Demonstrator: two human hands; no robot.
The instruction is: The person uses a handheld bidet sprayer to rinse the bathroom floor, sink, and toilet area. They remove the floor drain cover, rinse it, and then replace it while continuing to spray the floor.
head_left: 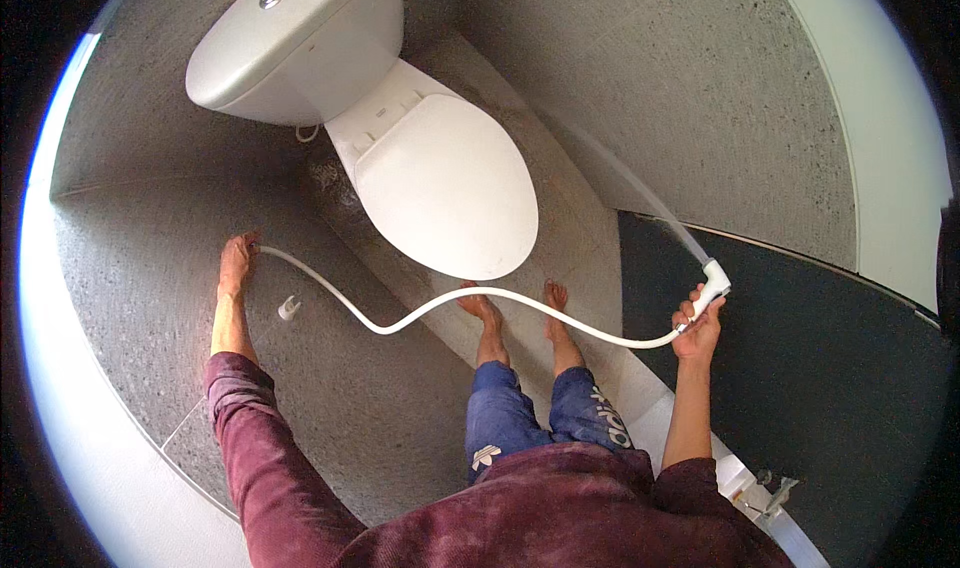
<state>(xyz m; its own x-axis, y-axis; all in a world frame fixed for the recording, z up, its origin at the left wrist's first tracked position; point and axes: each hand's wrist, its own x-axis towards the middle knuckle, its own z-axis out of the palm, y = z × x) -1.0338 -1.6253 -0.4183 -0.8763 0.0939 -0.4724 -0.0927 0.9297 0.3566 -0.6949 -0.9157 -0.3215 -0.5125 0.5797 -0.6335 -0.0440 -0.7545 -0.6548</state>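
Observation:
My right hand (698, 333) is closed round the handle of a white bidet sprayer (713, 284). A jet of water (640, 186) shoots from its head, up and to the left toward the grey wall. From the handle's lower end a white hose (480, 291) runs in a wavy line across to my left hand (238, 260). That hand is closed at the hose's far end, close to the left wall; whether a valve or fitting lies under the fingers is hidden. Beyond the hose stands a white toilet with its lid (450, 183) down.
A small white holder (290, 309) sits on the left wall below my left hand. The toilet tank (310, 48) fills the far left corner. My bare feet stand on the wet-looking tiled floor (580, 258). At lower right is a metal fitting (768, 493) beside a dark panel (800, 368).

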